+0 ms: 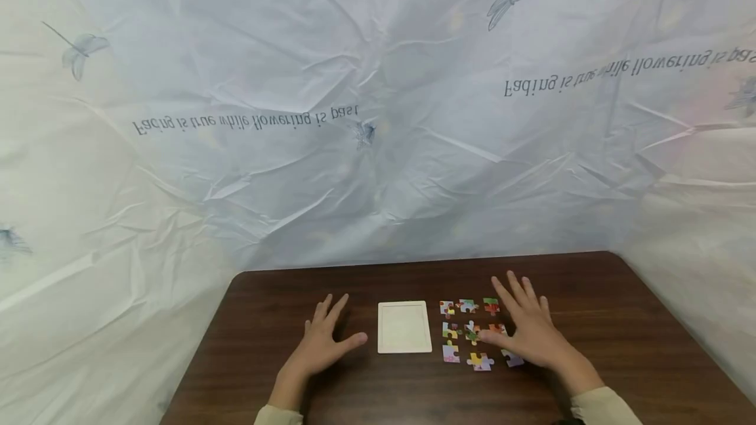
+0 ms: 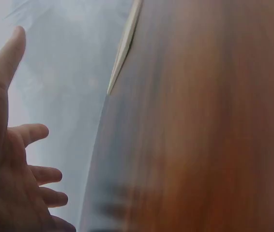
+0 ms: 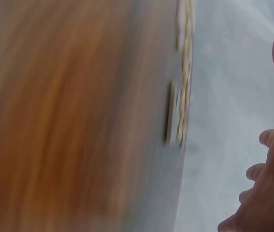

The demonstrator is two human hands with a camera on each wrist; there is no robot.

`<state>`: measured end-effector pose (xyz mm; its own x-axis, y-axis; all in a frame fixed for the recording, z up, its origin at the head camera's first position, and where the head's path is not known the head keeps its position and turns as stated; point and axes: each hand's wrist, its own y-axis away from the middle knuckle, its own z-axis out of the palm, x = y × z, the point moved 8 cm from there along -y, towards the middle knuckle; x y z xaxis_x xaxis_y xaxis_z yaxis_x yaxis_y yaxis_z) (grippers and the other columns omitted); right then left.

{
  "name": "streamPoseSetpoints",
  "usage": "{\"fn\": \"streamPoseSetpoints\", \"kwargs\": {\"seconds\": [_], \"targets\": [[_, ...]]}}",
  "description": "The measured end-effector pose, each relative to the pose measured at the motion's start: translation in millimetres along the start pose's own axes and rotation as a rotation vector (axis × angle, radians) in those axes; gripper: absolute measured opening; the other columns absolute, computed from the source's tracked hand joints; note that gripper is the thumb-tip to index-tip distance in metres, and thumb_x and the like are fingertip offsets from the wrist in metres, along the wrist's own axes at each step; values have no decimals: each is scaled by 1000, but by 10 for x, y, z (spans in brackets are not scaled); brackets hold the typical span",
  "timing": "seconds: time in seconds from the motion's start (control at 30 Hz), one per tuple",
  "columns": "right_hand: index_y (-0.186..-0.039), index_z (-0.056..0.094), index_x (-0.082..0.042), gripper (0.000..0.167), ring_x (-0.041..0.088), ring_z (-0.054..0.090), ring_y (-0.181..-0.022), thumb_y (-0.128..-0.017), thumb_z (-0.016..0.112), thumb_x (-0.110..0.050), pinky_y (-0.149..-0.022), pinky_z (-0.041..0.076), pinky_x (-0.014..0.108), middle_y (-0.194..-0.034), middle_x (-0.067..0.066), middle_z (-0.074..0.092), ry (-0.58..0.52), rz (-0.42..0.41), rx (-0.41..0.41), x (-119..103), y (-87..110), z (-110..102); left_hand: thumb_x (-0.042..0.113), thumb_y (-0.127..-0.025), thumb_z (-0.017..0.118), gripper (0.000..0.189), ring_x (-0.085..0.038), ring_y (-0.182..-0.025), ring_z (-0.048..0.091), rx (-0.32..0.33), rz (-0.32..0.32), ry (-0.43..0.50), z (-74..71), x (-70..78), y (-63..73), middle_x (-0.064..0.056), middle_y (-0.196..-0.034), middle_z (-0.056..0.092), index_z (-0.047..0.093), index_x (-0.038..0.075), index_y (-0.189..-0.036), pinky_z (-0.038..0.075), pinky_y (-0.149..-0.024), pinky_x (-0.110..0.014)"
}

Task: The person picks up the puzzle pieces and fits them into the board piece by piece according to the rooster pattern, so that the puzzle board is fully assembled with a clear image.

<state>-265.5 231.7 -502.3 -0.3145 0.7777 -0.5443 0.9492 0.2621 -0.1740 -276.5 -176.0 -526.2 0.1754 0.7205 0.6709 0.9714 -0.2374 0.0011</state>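
A square cream puzzle tray [image 1: 404, 328] with a raised border lies in the middle of the dark table. Just right of it are several colourful jigsaw pieces [image 1: 481, 362], spread in loose rows. My left hand [image 1: 321, 344] is left of the tray, fingers spread and thumb pointing toward it, holding nothing. Over the right edge of the pieces, my right hand [image 1: 531, 330] has its fingers spread, and its thumb overlaps some of them in the head view. The left wrist view shows the tray [image 2: 125, 46] edge-on beyond the left hand [image 2: 18, 179]. Edge-on pieces [image 3: 171, 113] appear beside the right hand [image 3: 267, 188].
The brown wooden table [image 1: 354, 392] has rounded far corners. A wrinkled pale cloth [image 1: 378, 169] with dragonfly drawings and printed lettering hangs behind it and along both sides.
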Motion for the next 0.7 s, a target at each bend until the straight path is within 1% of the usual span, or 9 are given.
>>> {"fn": "streamPoseSetpoints", "kwargs": {"seconds": [0.17, 0.27, 0.43, 0.57, 0.7], "targets": [[-172, 14, -26, 113, 53, -8, -158, -87, 80, -61, -112, -1, 86, -176, 21, -1, -26, -23, 9, -146, -131, 140, 61, -91, 76, 100, -54, -158, 7, 15, 8, 44, 137, 46, -78, -27, -172, 15, 30, 16, -169, 6, -114, -85], [-172, 15, -26, 113, 52, -9, -158, -87, 79, -63, -113, -2, 85, -176, 21, 0, -47, -29, 3, -251, -200, 208, 62, -91, 76, 102, -51, -159, 7, 13, 13, 65, 203, 84, -135, -25, -173, 14, 28, 18, -169, 4, -116, -83], [-172, 16, -24, 112, 52, -9, -158, -88, 79, -62, -114, -2, 85, -176, 21, 1, -79, -26, 4, -382, -304, 292, 64, -90, 75, 101, -47, -160, 10, 31, 48, 102, 248, 149, -230, -21, -174, 16, 28, 22, -169, 3, -119, -79], [-172, 16, -22, 113, 51, -9, -158, -88, 79, -63, -114, -2, 84, -176, 20, 0, -102, -16, 3, -442, -406, 388, 59, -91, 77, 99, -53, -158, 9, 48, 62, 139, 277, 159, -276, -23, -173, 18, 30, 19, -169, 8, -117, -83], [-172, 15, -20, 113, 51, -9, -159, -89, 78, -63, -116, -2, 83, -176, 19, -1, -108, -12, 8, -487, -529, 476, 56, -92, 78, 98, -55, -157, 10, 53, 71, 168, 343, 154, -336, -25, -172, 20, 31, 15, -168, 9, -116, -83]]}}
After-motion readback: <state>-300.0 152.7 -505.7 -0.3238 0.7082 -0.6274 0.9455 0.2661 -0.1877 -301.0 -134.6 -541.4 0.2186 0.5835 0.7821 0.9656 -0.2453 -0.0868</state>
